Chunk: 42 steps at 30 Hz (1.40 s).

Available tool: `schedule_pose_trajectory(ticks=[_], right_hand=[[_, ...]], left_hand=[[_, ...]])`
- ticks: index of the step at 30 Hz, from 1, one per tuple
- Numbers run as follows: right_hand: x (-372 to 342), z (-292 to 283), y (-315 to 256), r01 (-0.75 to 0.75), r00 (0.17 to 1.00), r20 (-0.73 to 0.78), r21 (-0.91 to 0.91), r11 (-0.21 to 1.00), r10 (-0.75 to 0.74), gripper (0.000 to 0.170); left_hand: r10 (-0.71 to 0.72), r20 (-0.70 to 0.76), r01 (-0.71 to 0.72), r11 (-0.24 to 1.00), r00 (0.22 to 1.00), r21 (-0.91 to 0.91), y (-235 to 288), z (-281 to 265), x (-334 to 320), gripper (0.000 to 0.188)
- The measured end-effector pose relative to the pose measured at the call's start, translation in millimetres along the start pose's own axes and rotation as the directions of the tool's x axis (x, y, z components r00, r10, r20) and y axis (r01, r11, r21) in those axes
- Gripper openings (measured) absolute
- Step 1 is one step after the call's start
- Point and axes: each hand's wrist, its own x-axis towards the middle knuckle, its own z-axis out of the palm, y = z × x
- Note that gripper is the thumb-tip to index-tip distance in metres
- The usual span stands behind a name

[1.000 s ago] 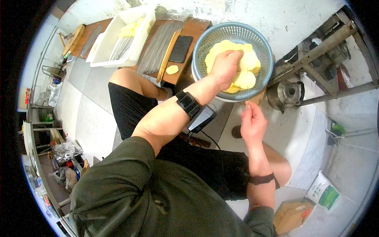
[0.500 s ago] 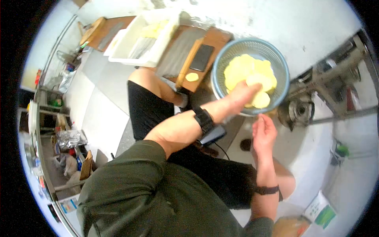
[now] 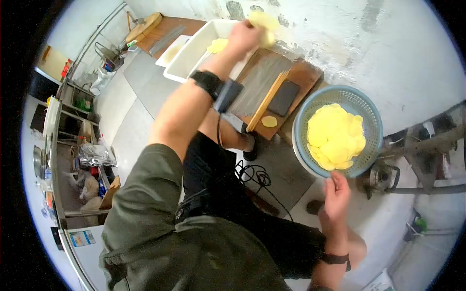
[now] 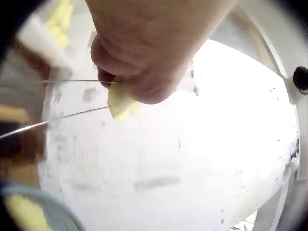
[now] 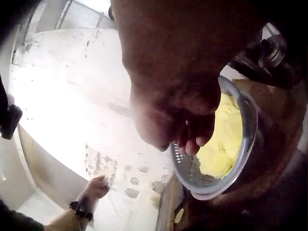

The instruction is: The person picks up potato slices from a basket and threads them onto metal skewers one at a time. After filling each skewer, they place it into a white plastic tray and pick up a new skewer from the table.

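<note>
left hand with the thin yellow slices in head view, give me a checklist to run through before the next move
1. Left hand grips thin yellow slices: ok.
2. Two thin metal skewers firmly through them: cannot tell, fingers hide part.
3. White rectangular plastic tray has room: cannot tell, the arm covers part.
4. Round blue-grey plastic colander still stocked: ok, yellow slices are heaped inside.
5. Right hand holds nothing: cannot tell, its fingertips are close together by the colander.
6. No stray slices: not ok, a single round yellow slice lies on the brown wooden board.
</note>
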Motion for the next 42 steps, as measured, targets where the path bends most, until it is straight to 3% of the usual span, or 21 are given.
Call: schedule_pose_trajectory(ticks=[1, 2, 3, 5, 7, 9, 10, 11, 17, 19, 20, 23, 25, 27, 29, 30, 32, 38, 42], right_hand=[[5.2, 5.4, 4.8, 0.055, 0.998, 0.017, -0.081, 0.995, -0.054, 0.030], [7.8, 11.9, 1.9, 0.044, 0.999, 0.021, -0.079, 0.996, -0.043, 0.030], [8.2, 16.5, -3.5, 0.010, 0.999, 0.036, -0.117, 0.993, -0.006, 0.029], [17.7, 23.6, -6.3, -0.025, 0.998, 0.045, -0.158, 0.987, 0.032, 0.029], [24.4, 30.5, -3.8, -0.007, 0.988, 0.146, -0.253, 0.967, 0.046, 0.029], [32.6, 41.9, -10.5, -0.013, 0.985, 0.160, -0.271, 0.962, 0.058, 0.029], [35.9, 46.8, -15.6, 0.016, 0.983, 0.179, -0.308, 0.951, 0.041, 0.029], [39.4, 50.7, -19.1, 0.047, 0.980, 0.197, -0.345, 0.937, 0.024, 0.029], [57.3, 61.4, -22.8, 0.125, 0.964, 0.264, -0.372, 0.920, -0.024, 0.028], [56.3, 61.2, -25.3, 0.138, 0.961, 0.276, -0.380, 0.915, -0.030, 0.028], [54.8, 60.2, -26.3, 0.133, 0.959, 0.281, -0.370, 0.919, -0.025, 0.027], [52.3, 58.4, -32.2, 0.132, 0.955, 0.295, -0.370, 0.919, -0.018, 0.027], [50.0, 57.7, -33.7, 0.137, 0.953, 0.303, -0.386, 0.912, -0.015, 0.027], [45.3, 56.0, -34.6, 0.179, 0.951, 0.304, -0.392, 0.902, -0.057, 0.026], [43.1, 55.5, -41.4, 0.189, 0.950, 0.306, -0.415, 0.890, -0.059, 0.026], [41.4, 54.7, -44.1, 0.202, 0.948, 0.311, -0.437, 0.877, -0.063, 0.026], [38.6, 53.7, -41.1, 0.224, 0.948, 0.304, -0.436, 0.872, -0.092, 0.026], [30.8, 44.1, -39.7, 0.233, 0.952, 0.285, -0.445, 0.865, -0.110, 0.026], [28.5, 38.1, -41.2, 0.254, 0.950, 0.283, -0.454, 0.854, -0.132, 0.026]], left_hand=[[0.095, -0.033, -0.093, 0.994, 0.995, 0.058, -15.2, -22.1, 36.6, 0.038], [-0.020, -0.082, 0.040, 0.969, 0.996, 0.244, -0.6, -40.3, 45.3, 0.036], [-0.008, -0.060, 0.027, 0.950, 0.998, 0.310, -20.1, -58.6, 76.6, 0.042], [0.079, -0.063, -0.057, 0.955, 0.995, 0.291, -55.1, -78.5, 116.2, 0.039], [0.142, -0.023, -0.119, 0.897, 0.990, 0.425, -75.2, -83.6, 130.8, 0.037], [0.108, 0.015, -0.103, 0.885, 0.994, 0.454, -112.3, -77.1, 145.5, 0.034], [0.026, 0.075, -0.061, 0.850, 0.997, 0.523, -112.1, -71.4, 141.0, 0.033], [-0.087, 0.069, 0.040, 0.860, 0.994, 0.508, -112.9, -64.3, 133.5, 0.036], [-0.013, 0.106, -0.041, 0.872, 0.994, 0.487, -182.0, -49.1, 156.5, 0.045], [0.144, 0.013, -0.122, 0.784, 0.989, 0.608, -178.0, -41.5, 145.4, 0.045], [0.141, 0.020, -0.124, 0.783, 0.990, 0.610, -174.1, -36.0, 139.9, 0.045], [0.413, 0.126, -0.380, 0.621, 0.902, 0.685, -135.1, -12.0, 102.6, 0.034], [0.290, 0.290, -0.407, 0.725, 0.912, 0.556, -118.2, 10.1, 65.6, 0.034], [-0.009, 0.419, -0.345, 0.552, 0.908, 0.759, -104.6, 34.9, 29.1, 0.035], [-0.290, 0.492, -0.364, 0.399, 0.821, 0.842, -125.7, 54.5, 9.8, 0.035], [-0.287, 0.495, -0.367, 0.401, 0.820, 0.840, -136.4, 57.9, 4.3, 0.035], [-0.429, 0.451, -0.303, 0.371, 0.783, 0.878, -153.4, 64.3, -1.4, 0.026], [-0.445, 0.365, -0.182, 0.403, 0.818, 0.897, -173.8, 73.5, 2.4, 0.023], [-0.392, 0.396, -0.204, 0.447, 0.831, 0.871, -176.3, 71.4, 0.8, 0.023]])
